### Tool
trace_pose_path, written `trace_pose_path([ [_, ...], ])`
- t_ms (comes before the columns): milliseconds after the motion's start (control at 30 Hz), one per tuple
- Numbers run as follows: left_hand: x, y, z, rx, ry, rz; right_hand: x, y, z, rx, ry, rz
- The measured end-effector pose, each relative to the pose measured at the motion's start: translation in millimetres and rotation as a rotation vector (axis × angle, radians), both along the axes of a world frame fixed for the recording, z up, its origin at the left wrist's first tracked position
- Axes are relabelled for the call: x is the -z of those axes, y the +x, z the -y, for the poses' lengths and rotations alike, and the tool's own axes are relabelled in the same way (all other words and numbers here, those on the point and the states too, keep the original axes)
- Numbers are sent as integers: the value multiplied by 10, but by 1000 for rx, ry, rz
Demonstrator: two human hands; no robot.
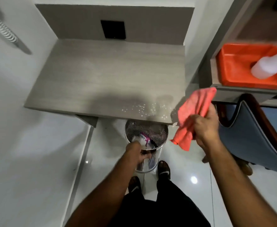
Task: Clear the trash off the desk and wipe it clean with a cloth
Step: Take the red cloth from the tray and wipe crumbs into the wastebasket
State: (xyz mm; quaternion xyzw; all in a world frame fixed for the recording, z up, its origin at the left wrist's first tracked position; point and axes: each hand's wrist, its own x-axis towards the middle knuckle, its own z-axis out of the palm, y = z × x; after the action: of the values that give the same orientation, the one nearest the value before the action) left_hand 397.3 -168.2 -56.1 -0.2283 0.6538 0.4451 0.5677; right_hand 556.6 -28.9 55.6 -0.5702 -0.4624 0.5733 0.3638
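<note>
The grey wood-grain desk (105, 76) fills the upper middle of the view, with small bright droplets or crumbs (144, 108) scattered near its front right edge. My right hand (205, 126) holds a crumpled red-orange cloth (193, 112) in the air just off the desk's front right corner. Below the front edge stands a perforated metal trash bin (157, 149) holding a purple-and-white box and paper (144, 140). My left hand (137, 153) grips the bin's near rim.
An orange tray (236, 66) with a white spray bottle (269, 64) sits on a shelf to the right. Under the shelf at the right stands a blue chair (252, 136). A black panel (113, 29) is set in the desk's back wall. White glossy floor lies below.
</note>
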Motion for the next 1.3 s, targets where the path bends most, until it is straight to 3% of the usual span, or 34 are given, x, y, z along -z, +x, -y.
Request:
trace_pose_path([
  [167, -43, 4, -6, 51, -54, -51, 346, -621, -769, -428, 543, 687],
  [267, -18, 9, 104, -16, -71, -32, 773, -925, -891, -800, 507, 992],
  [367, 6, 7, 185, -8, -61, -17, 1037, -1058, -725, -917, 592, 1277],
  [567, -96, -35, 150, 14, -54, -25, 1098, -879, 267, -1118, 678, 1141],
  [700, -105, -41, 224, 40, -67, 0, 1099, -737, 885, -1165, 398, 890],
  [800, -54, -46, 326, 21, -71, 3, 951, -741, 929, -924, 163, 672],
  [933, -3, -164, 353, -24, -100, -10, 487, -1005, 465, -543, 421, 585],
  [1067, 6, -306, 350, -16, -68, 0, 394, -1574, -189, -495, 661, 744],
  [1167, 9, -382, 388, -13, -79, 14, 606, -1950, -364, -829, 581, 986],
  [1233, -3, -445, 437, -4, -84, 13, 806, -2047, -224, -984, 654, 1130],
  [1300, -27, -489, 483, 25, -80, 14, 956, -2030, 90, -1051, 798, 1099],
])
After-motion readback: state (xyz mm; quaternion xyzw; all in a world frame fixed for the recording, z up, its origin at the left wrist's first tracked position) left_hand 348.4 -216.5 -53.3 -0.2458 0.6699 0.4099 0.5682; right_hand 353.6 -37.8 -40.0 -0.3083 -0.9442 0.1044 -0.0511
